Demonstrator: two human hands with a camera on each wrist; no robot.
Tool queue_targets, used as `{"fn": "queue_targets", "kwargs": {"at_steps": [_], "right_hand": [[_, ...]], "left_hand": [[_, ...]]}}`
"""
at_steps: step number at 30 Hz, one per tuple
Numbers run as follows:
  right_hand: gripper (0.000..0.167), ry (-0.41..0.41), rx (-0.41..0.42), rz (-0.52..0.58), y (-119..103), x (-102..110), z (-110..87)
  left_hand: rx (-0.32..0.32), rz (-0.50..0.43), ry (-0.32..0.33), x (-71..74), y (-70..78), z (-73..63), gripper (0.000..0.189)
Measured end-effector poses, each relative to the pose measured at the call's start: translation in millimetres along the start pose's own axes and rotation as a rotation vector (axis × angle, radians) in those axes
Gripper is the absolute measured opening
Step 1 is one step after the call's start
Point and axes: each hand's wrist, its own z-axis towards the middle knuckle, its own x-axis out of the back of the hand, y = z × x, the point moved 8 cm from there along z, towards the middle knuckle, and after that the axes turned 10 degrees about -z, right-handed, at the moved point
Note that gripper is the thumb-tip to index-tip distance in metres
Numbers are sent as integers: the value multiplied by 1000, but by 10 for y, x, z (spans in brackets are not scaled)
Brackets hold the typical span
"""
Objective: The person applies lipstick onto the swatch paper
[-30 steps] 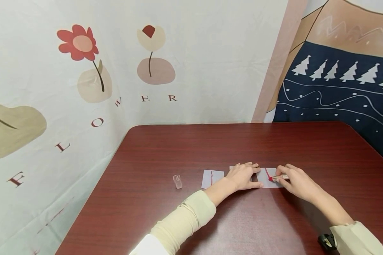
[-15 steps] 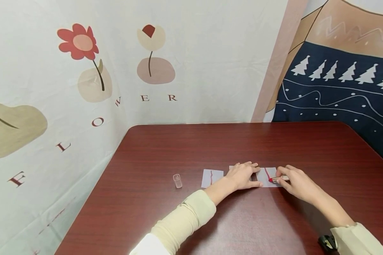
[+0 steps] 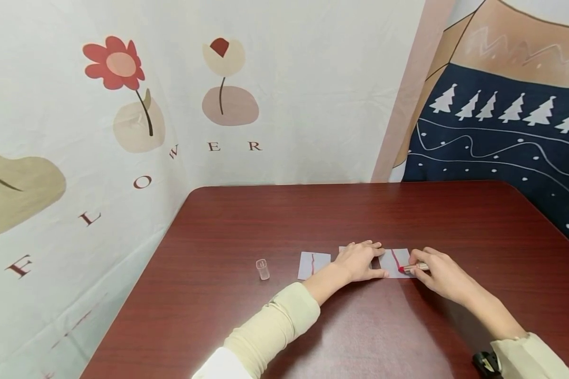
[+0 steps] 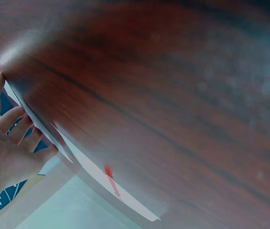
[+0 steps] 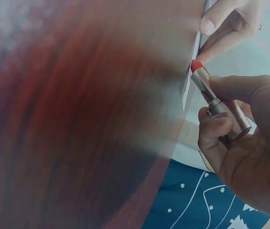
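Note:
In the head view, my right hand pinches a lipstick between thumb and fingers. Its red tip touches a small white paper, at the lower end of a red line. A metallic tube and red bullet show clearly on this lipstick in the right wrist view. My left hand rests with fingers spread, thumb and fingertips at that paper's left edge. Beneath it lies another paper, mostly hidden. Left of the wrist is a third paper bearing a wavy red line.
A clear cap lies on the dark red wooden table, left of the papers. Behind the table hangs a white cloth printed with flowers, and a navy one with trees stands at the right.
The lipstick tip has moved slightly down the right-hand paper, and the red line there is a little longer. My left hand stays in place.

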Motion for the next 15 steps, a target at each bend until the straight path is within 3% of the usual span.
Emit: {"fn": "queue_targets", "kwargs": {"at_steps": [15], "right_hand": [[28,64,40,-4,-39,35,-40]], "left_hand": [[-6,-9,3,4,1,-3,59]]}}
